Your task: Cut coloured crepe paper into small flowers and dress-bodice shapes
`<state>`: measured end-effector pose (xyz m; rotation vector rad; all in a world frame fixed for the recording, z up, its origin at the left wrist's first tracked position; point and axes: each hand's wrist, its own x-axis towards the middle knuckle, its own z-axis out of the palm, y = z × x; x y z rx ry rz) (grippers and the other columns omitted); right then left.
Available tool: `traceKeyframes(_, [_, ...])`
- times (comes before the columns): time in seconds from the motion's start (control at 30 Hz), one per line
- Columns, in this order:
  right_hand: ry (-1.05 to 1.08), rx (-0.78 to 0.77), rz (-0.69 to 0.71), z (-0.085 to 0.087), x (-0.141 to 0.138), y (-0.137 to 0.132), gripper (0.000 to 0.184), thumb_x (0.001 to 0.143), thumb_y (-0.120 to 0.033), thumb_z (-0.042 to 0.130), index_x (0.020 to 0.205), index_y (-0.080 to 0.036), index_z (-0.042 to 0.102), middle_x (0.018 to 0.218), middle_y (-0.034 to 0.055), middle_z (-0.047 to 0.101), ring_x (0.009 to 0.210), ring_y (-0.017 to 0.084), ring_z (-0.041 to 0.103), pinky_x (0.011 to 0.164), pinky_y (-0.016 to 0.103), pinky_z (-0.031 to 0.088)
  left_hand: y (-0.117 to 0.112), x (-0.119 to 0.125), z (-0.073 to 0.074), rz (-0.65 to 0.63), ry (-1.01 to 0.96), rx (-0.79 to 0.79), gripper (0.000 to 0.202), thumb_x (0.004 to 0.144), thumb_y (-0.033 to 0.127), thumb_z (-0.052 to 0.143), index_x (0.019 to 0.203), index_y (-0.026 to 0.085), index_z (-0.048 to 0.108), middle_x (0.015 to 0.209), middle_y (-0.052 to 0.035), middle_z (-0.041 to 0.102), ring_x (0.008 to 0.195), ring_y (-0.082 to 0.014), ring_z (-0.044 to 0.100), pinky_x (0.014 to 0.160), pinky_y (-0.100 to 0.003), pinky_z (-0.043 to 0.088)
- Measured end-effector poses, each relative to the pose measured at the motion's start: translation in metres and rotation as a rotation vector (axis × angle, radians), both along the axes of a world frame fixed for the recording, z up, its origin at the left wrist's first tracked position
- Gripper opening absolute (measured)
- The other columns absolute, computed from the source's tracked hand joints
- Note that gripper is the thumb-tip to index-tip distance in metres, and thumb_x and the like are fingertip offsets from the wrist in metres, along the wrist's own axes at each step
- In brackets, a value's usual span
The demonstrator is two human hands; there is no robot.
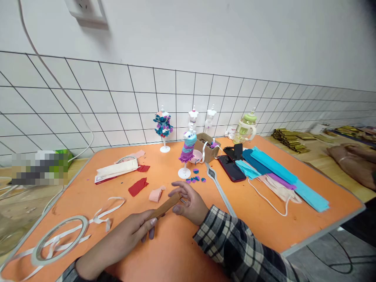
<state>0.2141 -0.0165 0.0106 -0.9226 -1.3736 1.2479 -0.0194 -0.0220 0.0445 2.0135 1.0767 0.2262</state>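
Note:
A folded strip of brown crepe paper (167,205) slants over the table's front middle. My left hand (139,229) is closed on its near end, thumb laid along the top. At the far end, the curled fingers of my right hand (190,201) close around the strip; something thin and greyish shows between them, too small to name. Just beyond lie a folded pink paper piece (156,194) and a red paper piece (138,187). Past my right hand stands a small dress form (188,150) wrapped in purple and blue paper, with several purple-blue sequins (195,179) by its base.
A second decorated form (163,125) stands at the back, near a cardboard box (207,147). To the right lie a phone (232,168), blue crepe paper (273,166) and a grey strap (219,186). A tape roll (37,250) and white ribbon (102,215) occupy the left.

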Motion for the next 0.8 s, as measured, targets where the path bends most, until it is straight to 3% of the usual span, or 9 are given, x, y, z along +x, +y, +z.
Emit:
traceKeyframes(0.13, [-0.088, -0.075, -0.058, -0.002, -0.003, 0.0, 0.026, 0.073, -0.04, 0.073, 0.083, -0.016, 0.069, 0.072, 0.0022, 0.066, 0.065, 0.014, 0.06, 0.063, 0.026, 0.05, -0.001, 0.003, -0.001, -0.001, 0.05, 0.012, 0.04, 0.097, 0.053, 0.041, 0.101, 0.021, 0.065, 0.079, -0.0013, 0.067, 0.072, -0.0197, 0.062, 0.066, -0.026, 0.046])
traceKeyframes(0.27, [-0.11, -0.193, -0.152, 0.0, -0.002, 0.001, 0.027, 0.071, -0.042, 0.073, 0.071, -0.016, 0.064, 0.053, -0.0034, 0.055, 0.047, 0.01, 0.052, 0.047, 0.022, 0.041, 0.001, 0.003, -0.008, 0.056, 0.111, 0.085, 0.038, 0.097, 0.051, 0.041, 0.093, 0.022, 0.066, 0.077, -0.0018, 0.069, 0.071, -0.0205, 0.064, 0.066, -0.026, 0.045])
traceKeyframes(0.37, [-0.045, -0.213, -0.084, 0.002, -0.001, 0.001, 0.028, 0.069, -0.041, 0.074, 0.078, -0.016, 0.065, 0.06, -0.003, 0.059, 0.05, 0.01, 0.054, 0.048, 0.022, 0.045, 0.004, 0.001, -0.015, 0.053, 0.076, -0.009, 0.044, 0.098, 0.053, 0.038, 0.085, 0.021, 0.066, 0.072, -0.0023, 0.07, 0.066, -0.0196, 0.065, 0.063, -0.026, 0.047])
traceKeyframes(0.5, [0.053, -0.214, 0.026, 0.0, -0.003, 0.001, 0.035, 0.066, -0.039, 0.076, 0.092, -0.017, 0.068, 0.069, -0.0023, 0.063, 0.055, 0.011, 0.057, 0.053, 0.025, 0.051, 0.007, -0.007, -0.014, 0.033, 0.031, -0.126, 0.051, 0.097, 0.058, 0.035, 0.091, 0.019, 0.069, 0.078, -0.0059, 0.075, 0.071, -0.0223, 0.069, 0.068, -0.029, 0.053])
traceKeyframes(0.6, [-0.02, -0.163, -0.024, -0.005, -0.01, -0.002, 0.024, 0.069, -0.035, 0.074, 0.083, -0.016, 0.069, 0.062, -0.0021, 0.062, 0.053, 0.011, 0.058, 0.054, 0.024, 0.049, 0.003, -0.008, -0.008, 0.111, 0.087, 0.175, 0.049, 0.088, 0.057, 0.055, 0.118, 0.021, 0.067, 0.118, -0.0128, 0.073, 0.106, -0.0318, 0.066, 0.093, -0.041, 0.05])
traceKeyframes(0.67, [-0.073, -0.103, -0.042, -0.007, -0.017, -0.008, 0.021, 0.072, -0.033, 0.073, 0.085, -0.017, 0.071, 0.064, -0.0016, 0.064, 0.055, 0.012, 0.059, 0.056, 0.024, 0.049, -0.003, -0.002, -0.004, 0.171, 0.056, 0.411, 0.069, 0.08, 0.055, 0.066, 0.14, 0.025, 0.052, 0.145, -0.0131, 0.056, 0.129, -0.036, 0.052, 0.107, -0.047, 0.04])
traceKeyframes(0.7, [-0.093, -0.066, -0.046, -0.008, -0.02, -0.01, 0.02, 0.074, -0.034, 0.072, 0.087, -0.018, 0.072, 0.066, -0.0012, 0.065, 0.057, 0.012, 0.059, 0.058, 0.024, 0.049, -0.006, 0.002, -0.002, 0.169, 0.035, 0.452, 0.071, 0.08, 0.054, 0.066, 0.143, 0.027, 0.049, 0.148, -0.0123, 0.054, 0.131, -0.0358, 0.05, 0.109, -0.047, 0.038])
traceKeyframes(0.73, [-0.113, -0.028, -0.048, -0.008, -0.021, -0.013, 0.021, 0.075, -0.035, 0.072, 0.088, -0.018, 0.072, 0.067, -0.0009, 0.065, 0.059, 0.012, 0.06, 0.06, 0.024, 0.049, -0.009, 0.005, 0.0, 0.174, 0.023, 0.448, 0.063, 0.082, 0.054, 0.064, 0.138, 0.027, 0.055, 0.142, -0.0117, 0.059, 0.126, -0.0352, 0.054, 0.107, -0.047, 0.04])
traceKeyframes(0.8, [-0.172, 0.04, -0.053, -0.005, -0.02, -0.015, 0.025, 0.078, -0.039, 0.071, 0.092, -0.018, 0.072, 0.072, 0.0003, 0.067, 0.063, 0.012, 0.06, 0.061, 0.023, 0.048, -0.011, 0.011, 0.003, 0.157, 0.033, 0.312, 0.036, 0.089, 0.05, 0.051, 0.108, 0.026, 0.071, 0.109, -0.0086, 0.076, 0.103, -0.0312, 0.067, 0.094, -0.042, 0.048])
